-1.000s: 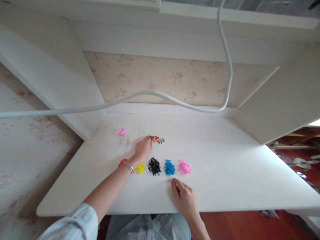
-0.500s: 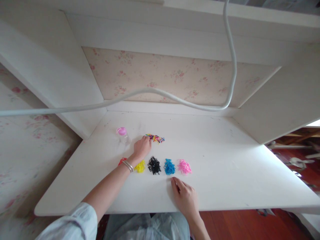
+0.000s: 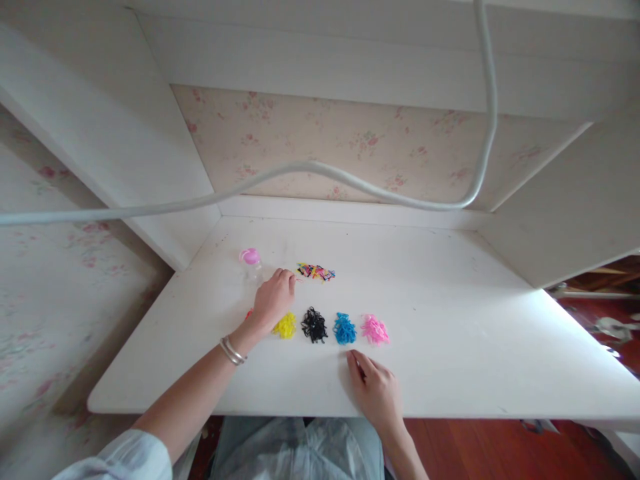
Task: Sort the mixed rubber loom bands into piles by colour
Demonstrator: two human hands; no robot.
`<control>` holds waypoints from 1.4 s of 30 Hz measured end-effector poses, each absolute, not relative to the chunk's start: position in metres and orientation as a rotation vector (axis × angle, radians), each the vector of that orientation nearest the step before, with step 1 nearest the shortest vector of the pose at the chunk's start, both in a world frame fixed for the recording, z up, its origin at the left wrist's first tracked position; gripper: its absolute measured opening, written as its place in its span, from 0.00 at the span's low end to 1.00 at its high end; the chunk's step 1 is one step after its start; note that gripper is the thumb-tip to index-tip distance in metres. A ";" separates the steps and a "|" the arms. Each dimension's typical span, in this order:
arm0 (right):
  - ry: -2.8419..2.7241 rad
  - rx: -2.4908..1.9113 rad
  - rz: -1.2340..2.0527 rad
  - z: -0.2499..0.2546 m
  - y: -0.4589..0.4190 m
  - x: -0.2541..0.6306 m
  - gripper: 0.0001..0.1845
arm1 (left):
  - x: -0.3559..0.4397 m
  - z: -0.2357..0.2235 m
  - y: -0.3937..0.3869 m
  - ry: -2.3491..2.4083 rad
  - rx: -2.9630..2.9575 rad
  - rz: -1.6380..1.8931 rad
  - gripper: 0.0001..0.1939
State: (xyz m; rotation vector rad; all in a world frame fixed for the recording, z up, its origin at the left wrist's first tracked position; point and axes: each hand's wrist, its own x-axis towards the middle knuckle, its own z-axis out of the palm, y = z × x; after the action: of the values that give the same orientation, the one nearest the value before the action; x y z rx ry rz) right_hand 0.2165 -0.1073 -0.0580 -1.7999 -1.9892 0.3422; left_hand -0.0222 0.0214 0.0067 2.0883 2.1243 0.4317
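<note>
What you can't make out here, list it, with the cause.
All in the head view:
Red rubber-band pile: mostly hidden by the left hand.
Right hand: its curl hides whatever it might hold.
Multicoloured rubber-band pile: bands too small to count.
White cable: ends cut off by left and top edges.

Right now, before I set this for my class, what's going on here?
A person's left hand seems to pinch a thin reddish band beside a mixed-colour pile of small bands. Nearer the person, a yellow pile, black pile, blue pile and pink pile lie in a row, with red pieces partly hidden by the left hand. The right hand is curled near the blue pile; whether it holds anything is hidden. A pink-lidded container is beyond the left hand.
</note>
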 end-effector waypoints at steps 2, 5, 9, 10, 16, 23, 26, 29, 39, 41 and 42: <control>-1.994 -1.787 0.330 -0.059 -0.107 0.216 0.21 | -0.032 0.009 0.008 2.112 2.088 0.580 0.15; -2.007 -1.762 0.312 -0.060 -0.107 0.217 0.21 | -0.049 0.005 -0.018 2.099 2.064 0.736 0.14; -2.010 -1.773 0.312 -0.062 -0.108 0.218 0.20 | -0.072 -0.009 -0.052 2.165 1.995 0.798 0.13; -2.005 -1.781 0.326 -0.062 -0.108 0.218 0.19 | -0.077 -0.012 -0.058 2.181 1.976 0.807 0.13; -1.977 -1.813 0.414 -0.060 -0.108 0.218 0.20 | -0.100 -0.029 -0.076 2.233 1.897 0.796 0.14; -1.921 -1.800 0.498 -0.061 -0.107 0.218 0.21 | -0.108 -0.032 -0.075 2.255 1.887 0.849 0.14; -1.796 -1.795 0.632 -0.050 -0.106 0.216 0.22 | -0.117 -0.034 -0.078 2.280 1.776 0.930 0.15; -1.699 -1.770 0.726 -0.030 -0.099 0.208 0.24 | -0.126 -0.040 -0.088 2.307 1.612 0.979 0.16; -2.080 -1.811 0.594 0.019 0.005 0.139 0.18 | -0.130 -0.052 -0.107 2.175 1.309 1.159 0.18; -2.211 -1.965 0.492 0.013 0.030 0.122 0.18 | -0.131 -0.051 -0.102 2.169 1.294 1.171 0.17; -2.232 -1.997 0.468 0.009 0.040 0.115 0.18 | -0.131 -0.051 -0.100 2.165 1.303 1.170 0.17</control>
State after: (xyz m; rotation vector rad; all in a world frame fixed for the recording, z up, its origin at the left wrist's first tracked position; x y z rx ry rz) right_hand 0.1153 0.0401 0.0089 -1.9969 -2.2319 0.4684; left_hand -0.1311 -0.1000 -0.0512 1.3033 2.1649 1.1696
